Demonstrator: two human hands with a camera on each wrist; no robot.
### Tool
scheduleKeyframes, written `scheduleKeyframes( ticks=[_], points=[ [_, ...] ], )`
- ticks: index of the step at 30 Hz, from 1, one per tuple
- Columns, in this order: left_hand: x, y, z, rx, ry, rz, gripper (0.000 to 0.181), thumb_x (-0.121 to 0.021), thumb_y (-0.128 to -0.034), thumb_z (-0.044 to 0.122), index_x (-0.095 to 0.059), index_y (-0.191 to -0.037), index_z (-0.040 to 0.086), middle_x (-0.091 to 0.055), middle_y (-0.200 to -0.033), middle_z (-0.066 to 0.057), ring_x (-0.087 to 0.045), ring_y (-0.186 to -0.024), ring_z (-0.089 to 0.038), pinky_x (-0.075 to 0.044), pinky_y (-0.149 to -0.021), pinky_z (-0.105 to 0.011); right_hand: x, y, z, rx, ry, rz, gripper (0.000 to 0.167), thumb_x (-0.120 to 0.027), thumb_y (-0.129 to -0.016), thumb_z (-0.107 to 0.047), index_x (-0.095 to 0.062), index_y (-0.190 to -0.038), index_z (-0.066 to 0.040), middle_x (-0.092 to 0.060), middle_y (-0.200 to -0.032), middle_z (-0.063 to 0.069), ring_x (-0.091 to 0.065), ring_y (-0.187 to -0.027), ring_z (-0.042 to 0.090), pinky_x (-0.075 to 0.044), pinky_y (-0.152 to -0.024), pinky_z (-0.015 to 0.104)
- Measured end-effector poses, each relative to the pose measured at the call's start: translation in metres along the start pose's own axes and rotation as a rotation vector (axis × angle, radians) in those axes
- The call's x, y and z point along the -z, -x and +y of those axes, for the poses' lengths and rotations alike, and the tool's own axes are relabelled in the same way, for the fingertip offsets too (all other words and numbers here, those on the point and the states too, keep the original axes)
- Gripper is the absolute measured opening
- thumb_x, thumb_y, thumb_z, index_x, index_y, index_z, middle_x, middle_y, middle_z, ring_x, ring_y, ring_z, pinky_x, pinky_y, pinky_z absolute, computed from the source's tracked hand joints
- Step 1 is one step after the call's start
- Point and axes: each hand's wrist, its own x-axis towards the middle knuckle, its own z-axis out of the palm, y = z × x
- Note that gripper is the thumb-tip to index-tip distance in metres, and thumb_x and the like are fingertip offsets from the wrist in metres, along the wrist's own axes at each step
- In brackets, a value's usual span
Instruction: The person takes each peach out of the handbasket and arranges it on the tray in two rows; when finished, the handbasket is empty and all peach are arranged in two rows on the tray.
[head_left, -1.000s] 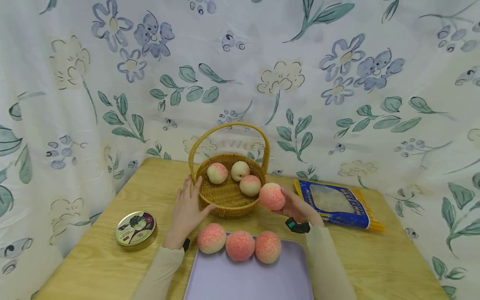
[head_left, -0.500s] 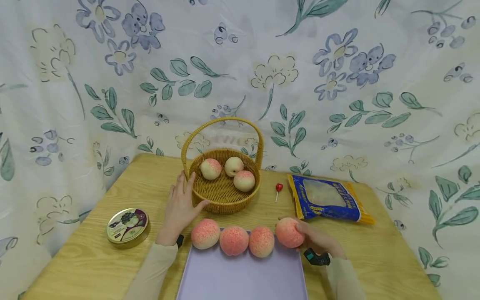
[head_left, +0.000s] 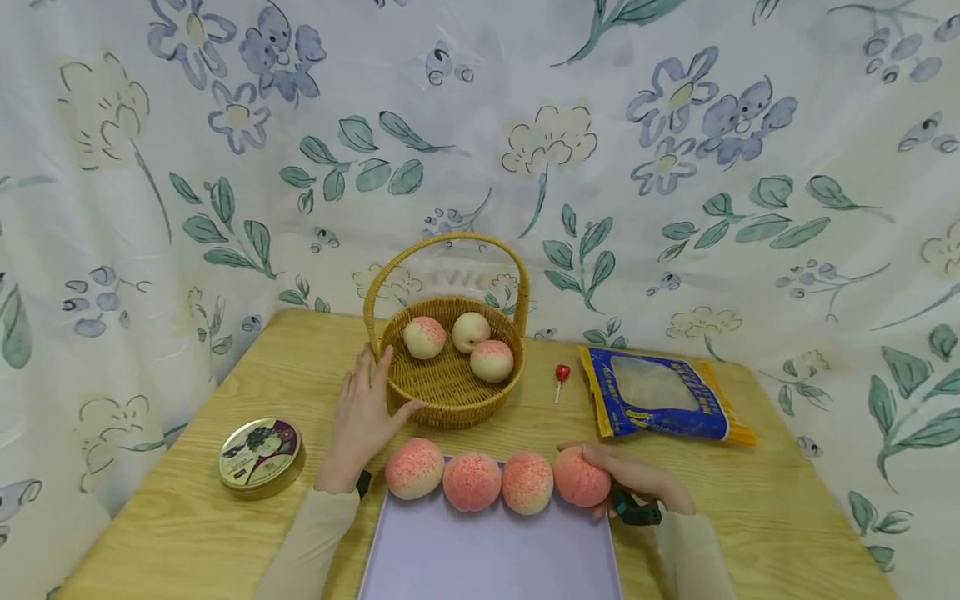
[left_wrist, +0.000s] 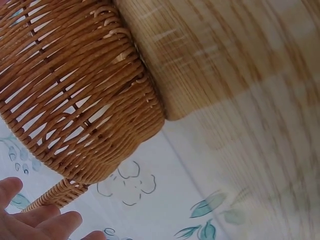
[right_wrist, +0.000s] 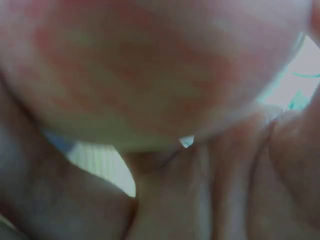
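My right hand holds a pink peach at the far right corner of a lilac tray. That peach fills the upper right wrist view, with fingers around it. Three more peaches, a left one, a middle one and a right one, line the tray's far edge. With spread fingers, my left hand rests at the left side of a wicker basket. Inside the basket lie three paler peaches, one of them at the right.
A round tin stands left of my left arm. Behind my right hand lie a red lollipop and a blue and yellow package. A floral curtain hangs behind the wooden table.
My right hand has carried its peach from beside the basket down to the tray's corner, beside the other three. The lollipop has come into sight. My left hand has stayed at the basket.
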Motion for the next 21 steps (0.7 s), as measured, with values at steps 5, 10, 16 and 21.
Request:
scheduleKeyframes(
  ticks=[5, 10, 16, 21],
  points=[
    [0.002, -0.003, -0.002, 0.0, 0.005, 0.008, 0.097, -0.076, -0.0795, 0.043, -0.026, -0.151, 0.0, -0.02, -0.152, -0.038, -0.024, -0.141, -0.051, -0.024, -0.113, -0.064, 0.0, 0.006, -0.005, 0.001, 0.135, 0.049, 0.057, -0.035, -0.106, -0.036, -0.025, -0.152, -0.005, -0.054, -0.13, 0.029, -0.07, -0.065, 0.019, -0.059, -0.059, 0.032],
    [0.003, -0.002, -0.003, 0.01, 0.008, -0.003, 0.096, -0.075, -0.0804, 0.044, -0.026, -0.151, 0.0, -0.019, -0.153, -0.037, -0.023, -0.142, -0.05, -0.022, -0.114, -0.064, -0.001, 0.009, -0.011, -0.015, 0.191, 0.088, 0.058, -0.037, -0.105, -0.036, -0.028, -0.151, -0.004, -0.057, -0.126, 0.027, -0.07, -0.068, 0.021, -0.058, -0.06, 0.032],
    [0.001, 0.002, -0.001, 0.016, -0.002, -0.025, 0.098, -0.073, -0.0815, 0.048, -0.024, -0.152, 0.001, -0.019, -0.153, -0.037, -0.022, -0.143, -0.049, -0.021, -0.115, -0.063, -0.004, 0.009, -0.012, -0.058, 0.194, 0.117, 0.054, -0.041, -0.104, -0.036, -0.041, -0.144, 0.0, -0.057, -0.125, 0.024, -0.068, -0.069, 0.02, -0.058, -0.06, 0.031],
    [0.0, 0.001, 0.002, 0.02, 0.001, -0.033, 0.097, -0.072, -0.0818, 0.048, -0.024, -0.152, 0.002, -0.017, -0.154, -0.036, -0.021, -0.143, -0.049, -0.021, -0.115, -0.062, -0.006, 0.009, -0.01, -0.06, 0.239, 0.123, 0.052, -0.039, -0.104, -0.036, -0.048, -0.139, 0.002, -0.058, -0.124, 0.022, -0.065, -0.068, 0.016, -0.056, -0.058, 0.029]
  ],
)
